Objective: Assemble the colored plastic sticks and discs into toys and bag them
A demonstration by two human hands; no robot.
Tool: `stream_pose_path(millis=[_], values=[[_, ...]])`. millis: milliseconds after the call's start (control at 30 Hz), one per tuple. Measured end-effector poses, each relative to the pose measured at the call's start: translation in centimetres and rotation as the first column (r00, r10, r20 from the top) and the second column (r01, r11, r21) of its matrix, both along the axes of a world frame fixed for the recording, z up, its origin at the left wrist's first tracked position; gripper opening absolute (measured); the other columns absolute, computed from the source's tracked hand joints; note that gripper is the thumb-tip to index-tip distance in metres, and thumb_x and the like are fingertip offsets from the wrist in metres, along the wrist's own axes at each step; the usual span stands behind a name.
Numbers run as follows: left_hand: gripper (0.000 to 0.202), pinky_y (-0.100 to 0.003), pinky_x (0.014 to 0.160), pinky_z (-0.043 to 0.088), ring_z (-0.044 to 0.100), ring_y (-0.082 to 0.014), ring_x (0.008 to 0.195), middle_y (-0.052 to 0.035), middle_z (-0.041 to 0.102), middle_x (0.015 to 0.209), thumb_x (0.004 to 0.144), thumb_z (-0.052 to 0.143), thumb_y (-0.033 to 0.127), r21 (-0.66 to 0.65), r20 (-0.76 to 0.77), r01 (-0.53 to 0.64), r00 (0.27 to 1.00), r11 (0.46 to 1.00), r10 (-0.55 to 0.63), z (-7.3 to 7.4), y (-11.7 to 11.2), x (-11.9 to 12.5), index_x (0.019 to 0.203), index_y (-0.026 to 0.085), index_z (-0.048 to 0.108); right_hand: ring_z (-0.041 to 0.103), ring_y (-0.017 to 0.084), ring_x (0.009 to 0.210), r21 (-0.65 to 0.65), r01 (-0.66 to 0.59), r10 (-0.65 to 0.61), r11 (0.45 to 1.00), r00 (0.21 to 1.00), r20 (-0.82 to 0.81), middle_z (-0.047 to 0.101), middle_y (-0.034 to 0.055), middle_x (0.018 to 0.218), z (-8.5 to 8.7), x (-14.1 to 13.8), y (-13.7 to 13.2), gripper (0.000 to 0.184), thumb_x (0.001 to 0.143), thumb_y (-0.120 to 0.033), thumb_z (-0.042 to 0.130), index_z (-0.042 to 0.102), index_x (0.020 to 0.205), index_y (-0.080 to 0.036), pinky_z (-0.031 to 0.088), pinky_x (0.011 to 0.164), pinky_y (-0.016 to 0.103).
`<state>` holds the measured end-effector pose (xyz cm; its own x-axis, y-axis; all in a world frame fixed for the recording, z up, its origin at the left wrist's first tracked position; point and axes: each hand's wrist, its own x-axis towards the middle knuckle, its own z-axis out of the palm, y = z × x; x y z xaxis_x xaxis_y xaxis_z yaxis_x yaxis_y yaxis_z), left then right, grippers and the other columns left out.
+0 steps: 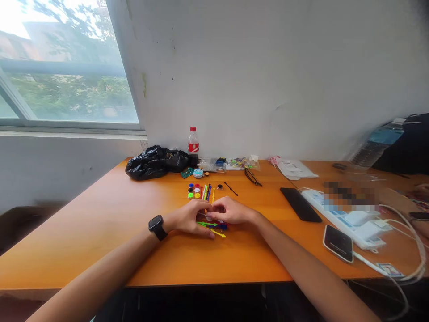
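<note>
My left hand (pixel 191 218), with a black watch (pixel 157 227) on its wrist, curves over the table with thumb and index finger apart. Its fingertips meet those of my right hand (pixel 236 211), whose fingers are closed on a small white round piece (pixel 209 218). Beneath and between the hands lie a green arrow (pixel 207 223), a yellow arrow (pixel 218 233) and a dark blue piece (pixel 222 226), partly hidden. Just beyond are several coloured round pieces (pixel 197 190) in rows and several upright-lying coloured arrows (pixel 208 192). A black arrow (pixel 231 188) lies apart, near a black round piece (pixel 220 186).
At the back stand a black plastic bag (pixel 156 162) and a cola bottle (pixel 193 147), beside clear packets (pixel 243 163). To the right lie a dark phone (pixel 300 204), a white power strip (pixel 345 219) with cables, and a charging phone (pixel 338 243). Another person's hand (pixel 422 191) shows far right.
</note>
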<state>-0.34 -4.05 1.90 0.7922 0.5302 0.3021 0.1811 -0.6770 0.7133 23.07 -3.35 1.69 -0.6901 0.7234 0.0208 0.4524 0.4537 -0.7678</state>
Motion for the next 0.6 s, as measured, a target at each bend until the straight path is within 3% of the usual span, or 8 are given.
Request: stream_pose_path(millis=[67,133,200,267,367,433,500,600], values=[[0.052,-0.028,0.059,0.045,0.061,-0.0188,0.067,-0.0042,0.066,0.076,0.075,0.087,0.059,-0.001,0.005,-0.006,1.000,1.000,0.006,0.0,-0.1,0.0,0.101,0.016,0.074,0.056,0.015,0.064,0.065,0.074,-0.071,0.995,0.996,-0.049,0.067,0.0002,0.071,-0.1,0.2,0.7,0.038,0.096,-0.051,0.064,0.073,0.081,-0.018,0.038,0.058,0.025],[0.051,-0.027,0.055,0.039,0.055,-0.0158,0.062,-0.0023,0.064,0.073,0.074,0.087,0.060,0.001,-0.020,-0.037,0.999,0.999,0.037,-0.1,-0.1,0.0,0.098,0.017,0.073,0.056,0.016,0.067,0.171,0.251,-0.227,0.953,0.962,-0.152,0.066,0.0013,0.072,-0.4,0.6,1.9,0.040,0.099,-0.049,0.059,0.070,0.078,-0.017,0.040,0.061,0.027],[0.051,-0.025,0.053,0.034,0.052,-0.0137,0.061,-0.0014,0.063,0.073,0.074,0.087,0.061,0.008,-0.054,-0.062,0.997,0.998,0.062,0.0,-0.1,0.1,0.097,0.017,0.073,0.059,0.017,0.071,0.239,0.434,-0.379,0.868,0.892,-0.246,0.067,0.0029,0.075,-0.9,1.4,3.3,0.038,0.102,-0.042,0.051,0.070,0.081,-0.018,0.043,0.066,0.028],[0.049,-0.025,0.053,0.034,0.051,-0.0134,0.063,-0.0021,0.065,0.076,0.077,0.084,0.061,0.008,-0.072,-0.055,0.996,0.998,0.055,0.2,-0.2,0.1,0.096,0.017,0.073,0.061,0.019,0.077,0.318,0.544,-0.477,0.777,0.837,-0.268,0.071,0.0054,0.085,-1.6,2.4,4.5,0.025,0.099,-0.036,0.056,0.071,0.090,-0.019,0.046,0.071,0.031],[0.045,-0.026,0.056,0.035,0.054,-0.0144,0.065,-0.0040,0.069,0.081,0.086,0.078,0.059,-0.005,-0.085,-0.012,0.996,1.000,0.011,0.4,-0.3,0.0,0.099,0.016,0.074,0.064,0.024,0.091,0.459,0.570,-0.543,0.682,0.815,-0.204,0.071,0.0093,0.098,-2.5,3.5,5.3,0.014,0.092,-0.024,0.063,0.074,0.100,-0.019,0.049,0.083,0.035],[0.042,-0.026,0.057,0.036,0.056,-0.0153,0.066,-0.0045,0.070,0.083,0.089,0.075,0.057,-0.004,-0.095,0.010,0.995,1.000,-0.010,0.4,-0.2,0.0,0.102,0.017,0.075,0.065,0.025,0.096,0.483,0.523,-0.519,0.702,0.840,-0.156,0.072,0.0103,0.100,-2.8,3.6,5.1,0.012,0.091,-0.020,0.064,0.074,0.097,-0.019,0.049,0.088,0.037],[0.038,-0.028,0.060,0.040,0.058,-0.0163,0.068,-0.0050,0.072,0.085,0.093,0.072,0.054,0.041,-0.076,-0.024,0.997,0.999,0.027,0.2,0.0,-0.1,0.104,0.018,0.075,0.065,0.024,0.095,0.469,0.451,-0.456,0.760,0.883,-0.110,0.072,0.0099,0.098,-2.6,3.1,4.5,0.011,0.093,-0.021,0.064,0.074,0.093,-0.019,0.049,0.087,0.037],[0.029,-0.032,0.075,0.046,0.061,-0.0198,0.079,-0.0067,0.072,0.091,0.101,0.062,0.047,0.197,0.040,-0.206,0.978,0.958,0.202,-0.2,1.0,-0.4,0.100,0.020,0.074,0.064,0.024,0.093,0.479,0.319,-0.343,0.818,0.939,-0.040,0.072,0.0086,0.094,-1.9,1.9,3.3,0.013,0.096,-0.024,0.064,0.075,0.094,-0.019,0.049,0.085,0.036]])
